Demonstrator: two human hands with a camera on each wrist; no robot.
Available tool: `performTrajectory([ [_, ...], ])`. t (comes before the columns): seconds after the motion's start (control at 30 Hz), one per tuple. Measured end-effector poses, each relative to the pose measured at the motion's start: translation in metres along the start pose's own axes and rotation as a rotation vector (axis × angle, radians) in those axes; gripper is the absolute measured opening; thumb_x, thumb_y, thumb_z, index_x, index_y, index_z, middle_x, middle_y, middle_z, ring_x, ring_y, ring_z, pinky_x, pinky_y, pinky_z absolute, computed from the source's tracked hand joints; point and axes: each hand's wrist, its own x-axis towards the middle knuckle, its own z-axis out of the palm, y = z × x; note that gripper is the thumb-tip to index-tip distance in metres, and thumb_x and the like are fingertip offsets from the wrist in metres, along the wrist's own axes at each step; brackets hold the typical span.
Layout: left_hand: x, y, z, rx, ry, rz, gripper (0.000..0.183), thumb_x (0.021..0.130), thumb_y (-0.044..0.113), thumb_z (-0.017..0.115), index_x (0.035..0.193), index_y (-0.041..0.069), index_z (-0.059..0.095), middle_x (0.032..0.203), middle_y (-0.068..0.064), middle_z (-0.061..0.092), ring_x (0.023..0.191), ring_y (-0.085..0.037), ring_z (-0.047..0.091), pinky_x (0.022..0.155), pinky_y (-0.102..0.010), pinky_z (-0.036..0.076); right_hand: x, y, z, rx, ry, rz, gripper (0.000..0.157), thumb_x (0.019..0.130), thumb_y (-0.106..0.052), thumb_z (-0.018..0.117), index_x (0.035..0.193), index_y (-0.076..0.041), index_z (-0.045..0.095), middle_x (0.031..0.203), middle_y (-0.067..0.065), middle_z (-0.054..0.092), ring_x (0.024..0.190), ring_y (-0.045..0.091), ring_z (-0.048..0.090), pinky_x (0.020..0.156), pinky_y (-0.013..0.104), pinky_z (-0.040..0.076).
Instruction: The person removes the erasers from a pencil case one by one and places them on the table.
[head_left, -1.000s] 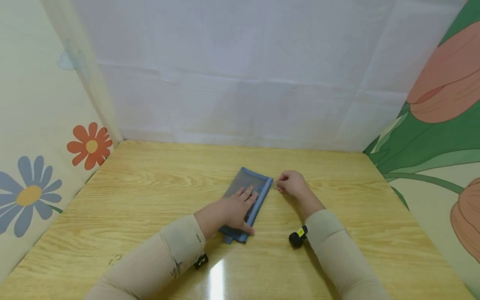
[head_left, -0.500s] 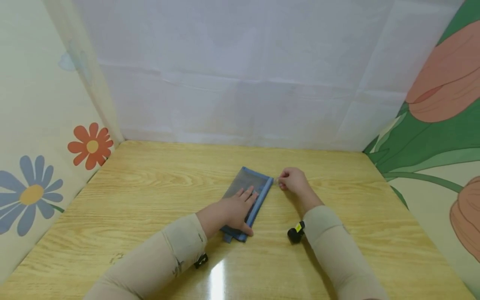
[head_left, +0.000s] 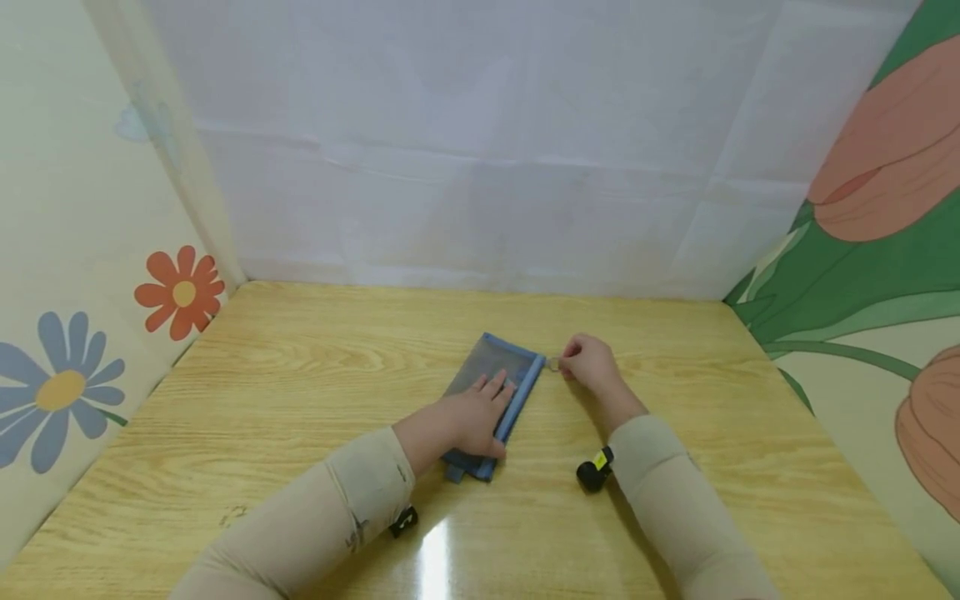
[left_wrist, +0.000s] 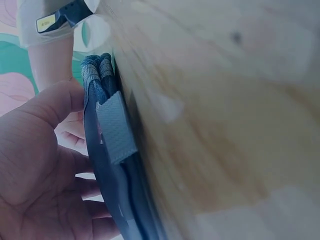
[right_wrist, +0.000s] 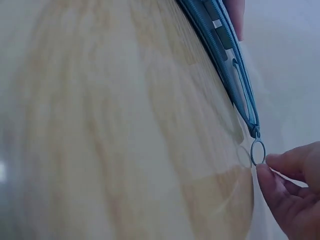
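Observation:
A blue-edged, see-through zip pouch (head_left: 478, 360) lies slantwise on the table. My left hand (head_left: 468, 421) rests on top of it, fingers spread across the panel and thumb by the zip edge. In the right wrist view the zip (right_wrist: 244, 92) is parted along the stretch that shows, with dark items (right_wrist: 222, 36) inside. A ring-shaped zip pull (right_wrist: 251, 152) hangs from the slider at the pouch's far corner. Thumb and finger of my right hand (head_left: 591, 362) pinch this ring. At the pouch's near end a fabric tab (left_wrist: 117, 127) sticks out.
The wood-grain table (head_left: 315, 350) spreads around the pouch. White sheeting (head_left: 480, 217) stands along its back edge. Flower-patterned walls (head_left: 67, 225) flank both sides. Black wrist cameras (head_left: 594, 472) are strapped at both sleeves.
My right hand has shifted slightly, and the ring now shows more clearly between its fingertips and the pouch corner. The left hand stays on the pouch, its thumb a little higher.

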Motion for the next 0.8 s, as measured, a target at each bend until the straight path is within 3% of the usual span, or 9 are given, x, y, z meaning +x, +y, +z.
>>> performTrajectory([
  [0.13,0.001,0.001,-0.001,-0.026,0.006,-0.016,0.095,0.08,0.052,0.059,0.148,0.009,0.009,0.153,-0.014,0.0,0.137,-0.037,0.009,0.11,-0.041,0.021,-0.006,-0.001,-0.003,-0.103,0.029,-0.081,0.006,0.077,-0.007,0.066,0.077,-0.004,0.06,0.077,0.006,0.06,0.073,0.02,0.053,0.064,0.028,0.043],
  [0.43,0.005,0.002,-0.002,-0.065,0.047,-0.035,0.092,0.08,0.049,0.061,0.147,0.008,0.014,0.152,-0.015,0.007,0.136,-0.037,0.014,0.108,-0.041,0.024,-0.016,-0.001,0.006,-0.126,-0.088,-0.217,0.013,0.081,-0.014,0.066,0.09,-0.006,0.071,0.092,0.008,0.068,0.089,0.024,0.06,0.084,0.038,0.046],
  [0.8,0.005,0.0,-0.003,-0.113,0.047,-0.035,0.088,0.082,0.047,0.059,0.148,0.013,0.012,0.152,-0.015,0.007,0.136,-0.038,0.015,0.107,-0.043,0.027,-0.019,0.001,0.013,-0.053,-0.103,-0.243,0.015,0.085,-0.009,0.061,0.095,-0.008,0.072,0.101,0.009,0.067,0.1,0.026,0.058,0.092,0.04,0.043],
])
